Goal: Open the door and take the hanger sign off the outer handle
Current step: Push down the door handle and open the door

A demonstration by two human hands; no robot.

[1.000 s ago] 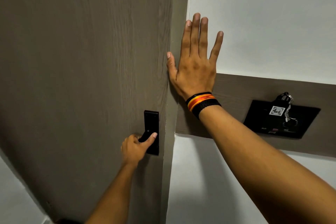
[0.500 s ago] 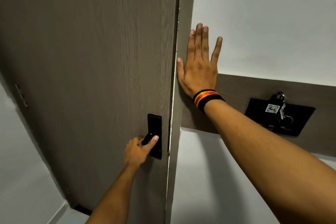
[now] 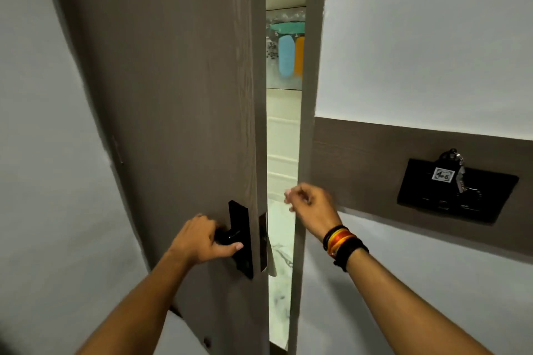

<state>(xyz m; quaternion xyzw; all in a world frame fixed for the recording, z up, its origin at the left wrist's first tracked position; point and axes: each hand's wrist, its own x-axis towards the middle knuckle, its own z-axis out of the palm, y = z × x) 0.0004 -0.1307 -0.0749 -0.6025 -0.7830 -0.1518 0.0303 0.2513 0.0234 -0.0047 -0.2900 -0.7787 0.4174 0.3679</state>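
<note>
The grey-brown wooden door (image 3: 173, 95) stands partly open, with a narrow gap along its right edge. My left hand (image 3: 202, 239) grips the black inner handle (image 3: 230, 236) on its black plate (image 3: 240, 239). My right hand (image 3: 313, 207) hovers in front of the gap at handle height, off the wall, fingers loosely curled and holding nothing. A pale strip (image 3: 271, 256) hangs just behind the door edge below the latch; I cannot tell whether it is the hanger sign. The outer handle is hidden behind the door.
The door frame (image 3: 305, 95) and a white wall with a brown band lie to the right. A black key-card holder (image 3: 455, 193) with a tagged key bunch (image 3: 452, 173) is mounted on the band. Through the gap I see a white corridor wall, colourful artwork (image 3: 288, 57) and marble floor.
The door has swung toward me, widening the gap. My right hand left the wall and dropped to handle height near the gap, fingers curling. My left hand stayed on the handle.
</note>
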